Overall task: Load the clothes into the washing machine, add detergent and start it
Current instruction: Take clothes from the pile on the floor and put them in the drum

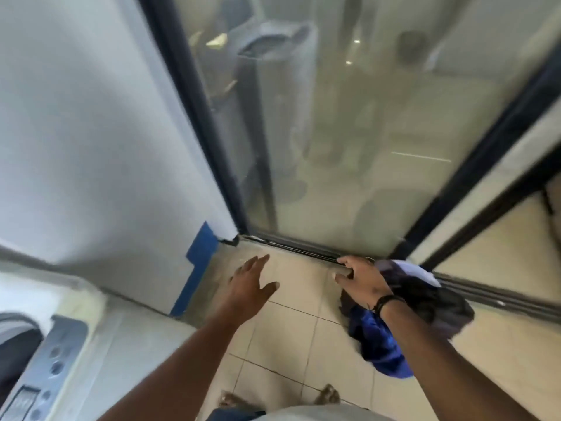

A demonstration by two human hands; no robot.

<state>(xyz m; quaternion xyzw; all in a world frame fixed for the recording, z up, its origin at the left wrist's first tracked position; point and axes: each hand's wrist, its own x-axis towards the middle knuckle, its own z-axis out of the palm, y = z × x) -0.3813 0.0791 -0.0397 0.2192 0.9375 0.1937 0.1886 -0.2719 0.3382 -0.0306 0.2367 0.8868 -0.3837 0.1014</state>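
Note:
A pile of clothes lies on the tiled floor by the glass door's track: a bright blue garment [379,347], a dark one [434,305] and a pale piece [413,268]. My right hand [361,281] hovers palm down over the pile's left edge with its fingers spread and slightly bent, holding nothing. My left hand [252,284] is stretched out flat above bare floor, left of the pile. The washing machine [100,354] fills the lower left corner, with its grey control panel [51,363] in view. I see no detergent.
A sliding glass door [334,132] with a dark frame stands straight ahead, its track [303,250] just beyond my hands. A white wall [91,132] with blue tape [197,268] runs on the left. My feet [328,393] are on the beige tiles.

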